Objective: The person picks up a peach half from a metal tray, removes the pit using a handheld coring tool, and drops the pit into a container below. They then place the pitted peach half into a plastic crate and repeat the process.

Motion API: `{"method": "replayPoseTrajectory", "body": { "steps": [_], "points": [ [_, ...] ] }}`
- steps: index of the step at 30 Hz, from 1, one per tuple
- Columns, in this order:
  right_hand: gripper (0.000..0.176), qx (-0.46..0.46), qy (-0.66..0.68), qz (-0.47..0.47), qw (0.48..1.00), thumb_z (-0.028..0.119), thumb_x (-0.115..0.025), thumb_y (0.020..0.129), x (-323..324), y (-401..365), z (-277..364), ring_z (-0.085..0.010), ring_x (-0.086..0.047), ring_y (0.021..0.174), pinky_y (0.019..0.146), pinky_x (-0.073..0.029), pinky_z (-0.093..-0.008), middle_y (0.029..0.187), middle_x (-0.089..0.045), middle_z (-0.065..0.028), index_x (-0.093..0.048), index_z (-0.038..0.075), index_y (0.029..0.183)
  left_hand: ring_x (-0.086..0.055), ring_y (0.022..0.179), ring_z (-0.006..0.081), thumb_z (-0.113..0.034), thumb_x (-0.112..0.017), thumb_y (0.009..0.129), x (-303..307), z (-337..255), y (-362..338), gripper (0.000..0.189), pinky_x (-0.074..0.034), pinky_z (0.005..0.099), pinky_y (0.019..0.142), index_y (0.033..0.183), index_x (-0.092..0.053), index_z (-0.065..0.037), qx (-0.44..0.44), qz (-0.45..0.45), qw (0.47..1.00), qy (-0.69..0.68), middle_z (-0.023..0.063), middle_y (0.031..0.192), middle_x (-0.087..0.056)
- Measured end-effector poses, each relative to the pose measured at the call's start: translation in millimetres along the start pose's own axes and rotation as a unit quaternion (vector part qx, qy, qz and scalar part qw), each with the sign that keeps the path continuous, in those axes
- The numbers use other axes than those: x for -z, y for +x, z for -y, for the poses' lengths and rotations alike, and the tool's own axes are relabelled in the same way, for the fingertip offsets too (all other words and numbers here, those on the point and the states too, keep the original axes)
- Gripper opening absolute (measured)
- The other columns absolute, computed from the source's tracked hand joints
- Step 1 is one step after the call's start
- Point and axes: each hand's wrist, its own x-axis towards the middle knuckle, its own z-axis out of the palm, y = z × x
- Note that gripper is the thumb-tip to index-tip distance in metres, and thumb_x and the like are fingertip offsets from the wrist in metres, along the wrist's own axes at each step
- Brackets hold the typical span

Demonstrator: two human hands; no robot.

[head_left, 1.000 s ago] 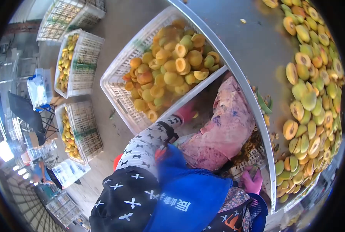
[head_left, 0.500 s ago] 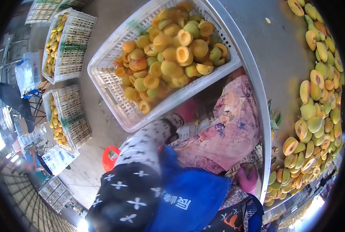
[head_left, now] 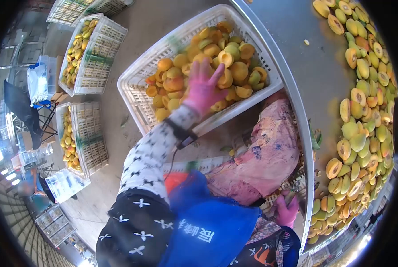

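Note:
My left hand (head_left: 205, 87), in a pink glove, lies with fingers spread on the heap of halved yellow-orange stone fruit (head_left: 239, 71), which look like apricots or peaches. They fill a white slatted plastic crate (head_left: 134, 95). Many halves show hollow centres where the pit was. Low on the right, my right hand (head_left: 286, 211), also pink-gloved, is near the metal table rim (head_left: 306, 178). Its fingers curl around something small and dull that I cannot make out. A dark band with a cord circles my left wrist.
On the grey metal table (head_left: 292, 26), many cut green-yellow fruits (head_left: 359, 133) lie along the right side. More white crates of fruit (head_left: 94, 58) stand on the floor at left. A folding chair (head_left: 23, 111) and a clear plastic bin (head_left: 65, 182) are beyond them.
My left hand has risen from below the crate's near edge onto the fruit inside it. My right hand stays low by the table rim. The whole view has shifted slightly.

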Motion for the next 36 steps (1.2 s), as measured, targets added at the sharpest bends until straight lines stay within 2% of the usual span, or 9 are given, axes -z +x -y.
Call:
{"method": "replayPoseTrajectory", "body": {
  "steps": [5, 9, 17, 19, 22, 27, 30, 33, 36],
  "points": [
    [0.022, -0.054, 0.046, -0.008, 0.997, 0.007, -0.062, 0.086, -11, -13, 33, -0.011, -0.052, 0.055, 0.049, -0.042, -0.026, 0.073, -0.058, -0.0042, -0.058, -0.001, 0.106, -0.019, 0.146, 0.045, -0.057, -0.074, 0.075, -57, 10, 91, 0.091, -0.022, 0.0611, 0.114, 0.151, -0.038, -0.023, 0.038, 0.045, 0.994, 0.095, 0.0155, 0.156, -0.03],
    [0.021, -0.051, 0.046, -0.012, 0.998, 0.005, -0.061, 0.085, -19, -3, 43, -0.0111, -0.052, 0.053, 0.048, -0.04, -0.0245, 0.07, -0.056, -0.0029, -0.057, 0.0, 0.106, -0.038, 0.133, 0.0356, -0.073, -0.068, 0.067, -43, 45, 121, 0.1, -0.021, 0.0533, 0.116, 0.145, -0.046, -0.014, 0.017, 0.052, 0.989, 0.141, 0.0117, 0.146, -0.042],
    [0.023, 0.002, 0.036, 0.01, 0.999, 0.009, -0.062, 0.087, -10, 6, 40, -0.0126, -0.054, 0.049, 0.046, -0.04, -0.0238, 0.069, -0.057, -0.0044, -0.055, -0.001, 0.108, -0.04, 0.134, 0.0382, -0.065, -0.068, 0.074, 37, 97, 4, 0.073, -0.032, 0.0508, 0.112, 0.133, -0.062, -0.024, 0.116, 0.332, 0.931, 0.095, 0.0117, 0.141, -0.05],
    [0.025, -0.017, 0.055, 0.005, 0.998, 0.006, -0.063, 0.086, -8, 4, 30, -0.012, -0.053, 0.052, 0.048, -0.041, -0.0238, 0.071, -0.057, -0.003, -0.057, 0.001, 0.11, -0.037, 0.137, 0.0393, -0.064, -0.068, 0.075, 78, 95, -2, 0.076, -0.029, 0.0487, 0.115, 0.139, -0.058, -0.025, 0.195, 0.442, 0.857, 0.179, 0.0113, 0.146, -0.047],
    [0.027, -0.028, 0.069, -0.009, 0.997, 0.005, -0.064, 0.086, -8, -5, 20, -0.0116, -0.054, 0.055, 0.049, -0.041, -0.0237, 0.072, -0.058, -0.0026, -0.058, 0.002, 0.112, -0.034, 0.14, 0.0385, -0.062, -0.068, 0.075, 65, 151, -49, 0.077, -0.027, 0.0475, 0.117, 0.141, -0.055, -0.023, 0.175, 0.335, 0.909, 0.174, 0.0112, 0.15, -0.044],
    [0.026, -0.023, 0.069, -0.023, 0.997, 0.006, -0.064, 0.087, -11, -12, 26, -0.0113, -0.055, 0.056, 0.05, -0.042, -0.0239, 0.073, -0.058, -0.0038, -0.058, 0.001, 0.112, -0.029, 0.143, 0.0415, -0.056, -0.066, 0.081, 39, 80, 28, 0.078, -0.022, 0.0484, 0.12, 0.147, -0.045, -0.019, 0.117, 0.162, 0.98, -0.005, 0.0147, 0.153, -0.039],
    [0.025, -0.003, 0.063, -0.014, 0.998, 0.006, -0.063, 0.088, -18, -15, 39, -0.0117, -0.054, 0.054, 0.05, -0.042, -0.0239, 0.072, -0.057, -0.0043, -0.056, 0.0, 0.111, -0.034, 0.141, 0.042, -0.05, -0.069, 0.08, -23, 35, 6, 0.077, -0.028, 0.0474, 0.118, 0.147, -0.043, -0.021, 0.162, 0.245, 0.956, 0.022, 0.0158, 0.154, -0.036],
    [0.024, 0.007, 0.068, -0.028, 0.997, 0.006, -0.062, 0.089, -20, -20, 36, -0.0122, -0.053, 0.052, 0.048, -0.042, -0.0243, 0.07, -0.057, -0.0049, -0.055, -0.001, 0.111, -0.042, 0.133, 0.0415, -0.048, -0.071, 0.078, 15, 34, -23, 0.076, -0.037, 0.0486, 0.113, 0.145, -0.047, -0.023, 0.086, 0.36, 0.923, -0.109, 0.0161, 0.154, -0.035],
    [0.026, -0.019, 0.108, -0.015, 0.994, 0.003, -0.065, 0.087, -21, -22, 31, -0.0119, -0.055, 0.054, 0.049, -0.042, -0.0252, 0.074, -0.06, -0.0045, -0.058, 0.001, 0.112, -0.05, 0.123, 0.0366, -0.04, -0.066, 0.082, 51, 57, -63, 0.048, -0.045, 0.0493, 0.1, 0.128, -0.063, -0.025, -0.07, 0.445, 0.892, 0.049, 0.0111, 0.14, -0.049]
  ]
}}
